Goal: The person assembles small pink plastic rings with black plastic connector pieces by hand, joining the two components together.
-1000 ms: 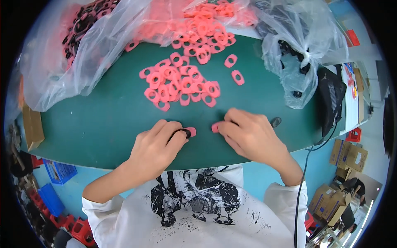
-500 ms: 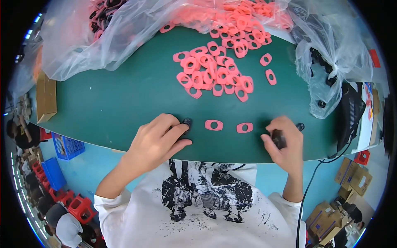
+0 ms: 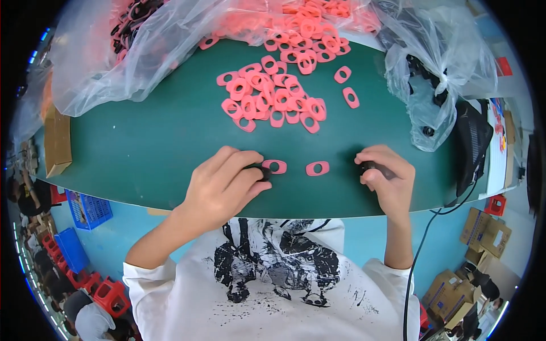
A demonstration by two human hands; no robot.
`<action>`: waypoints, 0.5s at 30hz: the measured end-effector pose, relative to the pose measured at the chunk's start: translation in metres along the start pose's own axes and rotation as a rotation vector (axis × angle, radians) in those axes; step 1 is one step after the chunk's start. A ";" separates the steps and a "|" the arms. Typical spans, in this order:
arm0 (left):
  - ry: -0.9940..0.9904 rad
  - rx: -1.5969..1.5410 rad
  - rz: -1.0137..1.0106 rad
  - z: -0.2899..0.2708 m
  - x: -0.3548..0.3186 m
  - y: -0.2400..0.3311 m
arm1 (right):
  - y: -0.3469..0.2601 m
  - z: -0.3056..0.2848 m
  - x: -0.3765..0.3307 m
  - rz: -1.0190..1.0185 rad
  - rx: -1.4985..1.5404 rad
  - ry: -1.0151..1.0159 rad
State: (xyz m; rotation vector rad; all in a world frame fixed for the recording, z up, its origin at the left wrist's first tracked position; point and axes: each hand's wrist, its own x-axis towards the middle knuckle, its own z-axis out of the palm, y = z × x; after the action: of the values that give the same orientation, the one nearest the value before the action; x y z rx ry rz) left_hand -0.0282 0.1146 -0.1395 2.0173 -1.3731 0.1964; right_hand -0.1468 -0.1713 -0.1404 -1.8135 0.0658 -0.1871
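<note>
At the far left edge of the green desk (image 3: 142, 142) lies a brown cardboard box (image 3: 57, 142), and beyond it a big clear plastic bag (image 3: 131, 51) spreads across the far left, with dark and pink parts inside. Near the front edge the left hand (image 3: 224, 182) rests palm down, fingers curled over a small black part (image 3: 263, 170) that peeks out at the fingertips; the hand is closed around it. Just right of that part, touching or almost touching it, lies a flat pink ring (image 3: 274, 166) with an oval hole, and a second pink ring (image 3: 317, 168) lies a little further right, apart from the first, between the two hands. Farther back, in the middle of the desk, a loose heap of the same pink rings (image 3: 273, 96) is piled, running back into the open mouth of the bag, with two stray ones to its right. The right hand (image 3: 387, 176) sits near the front edge right of the second ring, curled shut around a dark part (image 3: 372, 166) whose end shows at the fingertips. At the far right a second clear bag (image 3: 438, 74) holds black parts, with a black object beside it and a dark cable (image 3: 432, 227) hanging off the desk edge
</note>
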 end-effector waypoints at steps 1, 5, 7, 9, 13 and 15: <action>0.007 -0.008 0.006 0.003 0.003 -0.001 | 0.000 -0.001 0.000 0.000 -0.011 0.004; -0.144 0.048 0.061 0.008 0.013 -0.002 | 0.004 -0.001 0.002 0.251 0.488 0.030; -0.173 0.044 0.050 0.007 0.008 -0.004 | 0.012 -0.001 0.008 0.324 0.760 -0.013; -0.174 0.027 0.036 0.006 0.006 -0.002 | 0.012 0.000 0.010 0.359 0.837 -0.018; -0.162 -0.015 0.003 0.007 0.005 -0.004 | 0.004 0.002 0.012 0.391 0.785 0.004; -0.163 -0.006 0.002 0.006 0.010 -0.004 | 0.000 0.000 0.011 0.392 0.676 -0.034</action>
State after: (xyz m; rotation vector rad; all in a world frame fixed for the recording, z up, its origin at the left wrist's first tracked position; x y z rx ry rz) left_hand -0.0225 0.1041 -0.1414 2.0643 -1.4735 0.0293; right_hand -0.1356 -0.1732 -0.1396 -1.1009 0.2954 0.0964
